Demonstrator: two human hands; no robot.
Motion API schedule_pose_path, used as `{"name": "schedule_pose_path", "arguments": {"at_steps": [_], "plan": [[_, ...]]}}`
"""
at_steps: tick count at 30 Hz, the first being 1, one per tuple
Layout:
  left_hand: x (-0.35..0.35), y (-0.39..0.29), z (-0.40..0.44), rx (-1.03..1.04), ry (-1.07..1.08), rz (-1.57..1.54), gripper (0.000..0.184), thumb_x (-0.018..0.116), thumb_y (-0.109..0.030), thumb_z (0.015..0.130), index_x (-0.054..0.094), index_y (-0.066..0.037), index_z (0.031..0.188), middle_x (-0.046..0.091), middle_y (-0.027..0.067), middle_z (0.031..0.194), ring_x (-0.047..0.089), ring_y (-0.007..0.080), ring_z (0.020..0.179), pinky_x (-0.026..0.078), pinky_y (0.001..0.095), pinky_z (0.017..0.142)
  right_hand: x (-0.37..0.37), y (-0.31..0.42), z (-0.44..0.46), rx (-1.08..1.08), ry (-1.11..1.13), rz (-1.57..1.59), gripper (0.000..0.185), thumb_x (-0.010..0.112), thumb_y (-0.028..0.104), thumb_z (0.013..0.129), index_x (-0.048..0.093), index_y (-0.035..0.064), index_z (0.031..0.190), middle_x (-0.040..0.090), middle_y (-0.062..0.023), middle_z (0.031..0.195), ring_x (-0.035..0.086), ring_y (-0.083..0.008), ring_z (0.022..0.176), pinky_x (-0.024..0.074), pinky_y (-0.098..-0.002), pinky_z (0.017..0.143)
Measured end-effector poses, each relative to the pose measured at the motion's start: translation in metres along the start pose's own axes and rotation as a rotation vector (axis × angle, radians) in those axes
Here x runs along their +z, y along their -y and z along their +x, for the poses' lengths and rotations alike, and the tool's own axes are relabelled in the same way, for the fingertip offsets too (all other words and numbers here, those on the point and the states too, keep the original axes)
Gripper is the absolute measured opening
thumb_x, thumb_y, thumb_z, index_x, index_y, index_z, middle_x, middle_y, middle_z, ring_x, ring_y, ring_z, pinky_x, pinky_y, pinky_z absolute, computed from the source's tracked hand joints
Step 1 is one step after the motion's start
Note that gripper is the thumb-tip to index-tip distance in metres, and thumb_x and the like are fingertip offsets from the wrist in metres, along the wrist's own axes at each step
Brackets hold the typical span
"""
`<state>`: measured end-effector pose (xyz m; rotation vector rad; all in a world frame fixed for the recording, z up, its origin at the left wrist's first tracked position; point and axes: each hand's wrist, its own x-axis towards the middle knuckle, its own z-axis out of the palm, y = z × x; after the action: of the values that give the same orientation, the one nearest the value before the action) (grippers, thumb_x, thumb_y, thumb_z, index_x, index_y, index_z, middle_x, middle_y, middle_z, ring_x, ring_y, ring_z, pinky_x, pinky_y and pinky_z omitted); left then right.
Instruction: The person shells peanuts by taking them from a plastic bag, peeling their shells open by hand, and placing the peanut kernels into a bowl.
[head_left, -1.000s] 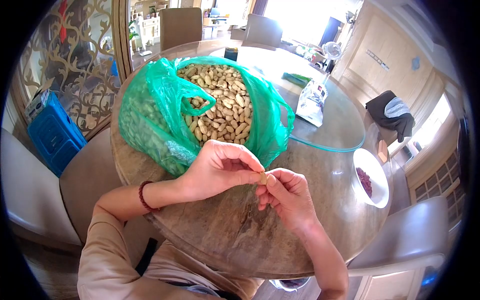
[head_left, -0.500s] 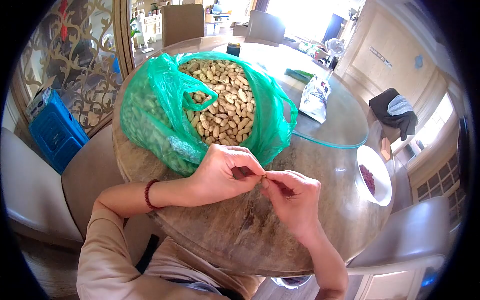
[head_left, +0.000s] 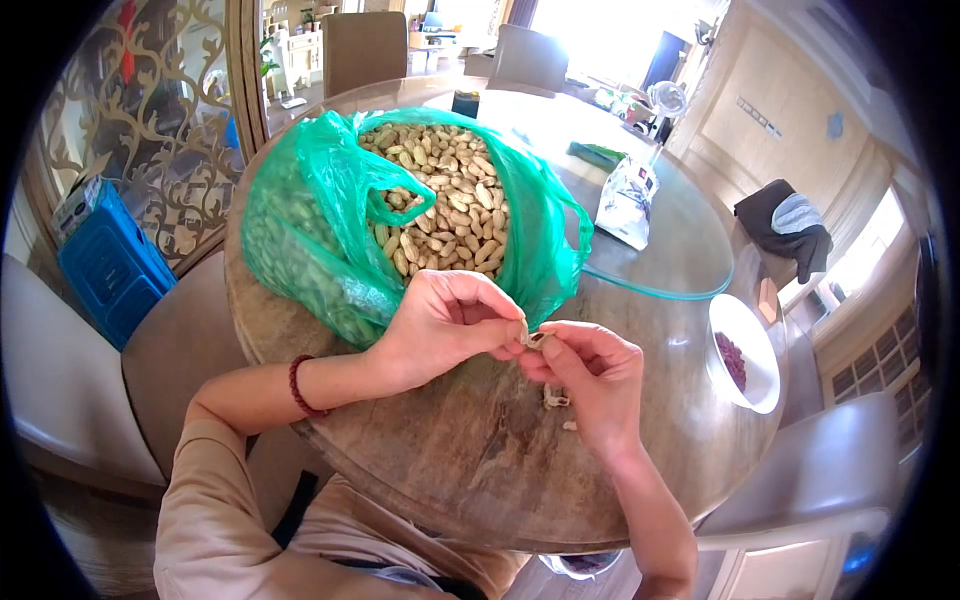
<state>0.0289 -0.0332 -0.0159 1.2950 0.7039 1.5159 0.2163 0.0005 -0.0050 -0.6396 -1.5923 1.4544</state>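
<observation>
Between both hands is a peanut shell (head_left: 537, 340), split open with something dark inside. My left hand (head_left: 445, 325), with a dark red beaded bracelet at the wrist, pinches its left side. The thumb and fingers of my right hand (head_left: 592, 380) close on its right side. Pale shell pieces (head_left: 556, 398) show just below, beside the right hand. Behind my hands a green plastic bag (head_left: 320, 220) lies open, full of unshelled peanuts (head_left: 455, 190). A white bowl (head_left: 762, 365) with dark red kernels (head_left: 730, 362) stands at the right.
The round table (head_left: 480, 470) has a glass turntable (head_left: 690, 265) bearing a silver-white packet (head_left: 628, 205) and a green item (head_left: 597, 154). A small dark jar (head_left: 466, 103) is behind the bag. Chairs surround the table, and a blue plastic object (head_left: 115, 265) is at the left.
The shell between my fingers has come open, showing its hollow. Shell pieces are now visible beneath my hands. My right hand has turned slightly, and both hands remain close together.
</observation>
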Motion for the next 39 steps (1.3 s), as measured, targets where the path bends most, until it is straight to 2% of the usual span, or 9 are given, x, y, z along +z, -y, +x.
{"name": "schedule_pose_path", "arguments": {"at_steps": [7, 14, 18, 19, 21, 24, 28, 31, 39], "plan": [[0.001, 0.003, -0.001, 0.127, 0.032, 0.047, 0.007, 0.064, 0.003, 0.083, 0.064, 0.002, 0.09, 0.065, 0.007, 0.089, 0.064, 0.0127, 0.081, 0.055, 0.0246, 0.072, -0.005, -0.008, 0.005, -0.023, 0.049, 0.087, 0.017, 0.058, 0.002, 0.089, 0.061, -0.0037, 0.104, 0.067, -0.0127, 0.092, 0.067, -0.018, 0.083, 0.057, -0.0304, 0.075], [0.005, 0.003, -0.003, 0.174, 0.06, 0.097, 0.007, 0.065, 0.003, 0.082, 0.064, 0.002, 0.089, 0.065, 0.0062, 0.089, 0.063, 0.0111, 0.081, 0.053, 0.0235, 0.071, -0.007, -0.004, 0.005, -0.039, 0.083, -0.054, 0.015, 0.061, 0.002, 0.087, 0.063, -0.0031, 0.101, 0.068, -0.0099, 0.089, 0.066, -0.0147, 0.081, 0.0557, -0.0275, 0.071], [0.004, 0.004, -0.006, 0.158, 0.113, 0.381, 0.012, 0.067, 0.001, 0.079, 0.065, 0.0, 0.091, 0.066, 0.0064, 0.086, 0.065, 0.0135, 0.08, 0.053, 0.0266, 0.067, -0.012, 0.0, 0.006, 0.075, 0.029, -0.224, 0.009, 0.065, 0.0, 0.082, 0.068, -0.001, 0.09, 0.068, -0.0091, 0.082, 0.066, -0.0141, 0.076, 0.0526, -0.0239, 0.065], [0.005, 0.003, -0.005, 0.339, 0.139, 0.616, 0.013, 0.068, 0.0, 0.078, 0.066, -0.001, 0.09, 0.066, 0.0077, 0.085, 0.065, 0.017, 0.078, 0.053, 0.0289, 0.066, -0.016, 0.002, 0.007, 0.071, 0.034, -0.22, 0.009, 0.065, 0.0, 0.082, 0.068, -0.001, 0.09, 0.068, -0.0091, 0.082, 0.066, -0.0141, 0.076, 0.0526, -0.0239, 0.065], [0.005, 0.002, -0.002, 0.648, 0.141, 0.935, 0.015, 0.068, -0.001, 0.074, 0.066, -0.003, 0.089, 0.066, 0.0109, 0.086, 0.065, 0.0258, 0.075, 0.054, 0.0338, 0.065, -0.025, 0.008, 0.01, -0.125, 0.038, -0.816, 0.008, 0.066, 0.0, 0.077, 0.068, 0.0009, 0.085, 0.067, -0.0111, 0.08, 0.066, -0.0221, 0.074, 0.0518, -0.0296, 0.069], [-0.011, -0.014, 0.006, 0.749, 0.013, 1.128, 0.014, 0.07, 0.001, 0.075, 0.068, -0.005, 0.088, 0.067, 0.0082, 0.085, 0.066, 0.021, 0.076, 0.054, 0.0298, 0.063, -0.035, 0.012, 0.007, -0.122, 0.159, -1.102, 0.01, 0.066, 0.003, 0.074, 0.068, 0.0013, 0.083, 0.065, -0.0129, 0.082, 0.062, -0.0304, 0.08, 0.0489, -0.0363, 0.077], [-0.042, -0.032, 0.021, 0.608, -0.197, 1.692, 0.015, 0.07, -0.007, 0.073, 0.069, -0.007, 0.087, 0.067, 0.0048, 0.088, 0.06, 0.0231, 0.088, 0.042, 0.0377, 0.082, -0.033, 0.015, 0.005, -0.217, 0.202, -1.158, 0.009, 0.066, 0.006, 0.074, 0.067, 0.001, 0.081, 0.065, -0.0123, 0.086, 0.059, -0.032, 0.088, 0.0465, -0.0395, 0.082], [-0.055, -0.025, 0.031, 0.415, -0.193, 1.804, 0.014, 0.072, -0.016, 0.073, 0.07, -0.009, 0.084, 0.065, 0.0024, 0.089, 0.056, 0.0215, 0.093, 0.034, 0.0386, 0.087, -0.029, 0.014, 0.003, -0.265, 0.179, -1.152, 0.009, 0.066, 0.006, 0.074, 0.067, 0.0008, 0.081, 0.065, -0.0124, 0.088, 0.059, -0.0309, 0.089, 0.0473, -0.0385, 0.081], [-0.049, -0.021, 0.027, 0.452, -0.159, 1.855, 0.012, 0.074, -0.02, 0.07, 0.069, -0.009, 0.071, 0.062, 0.0004, 0.088, 0.054, 0.0208, 0.092, 0.034, 0.0423, 0.088, -0.022, 0.019, 0.002, -0.374, 0.067, -1.004, 0.007, 0.068, 0.005, 0.074, 0.067, 0.0007, 0.08, 0.066, -0.0109, 0.083, 0.062, -0.0295, 0.082, 0.0489, -0.0371, 0.077]]}}
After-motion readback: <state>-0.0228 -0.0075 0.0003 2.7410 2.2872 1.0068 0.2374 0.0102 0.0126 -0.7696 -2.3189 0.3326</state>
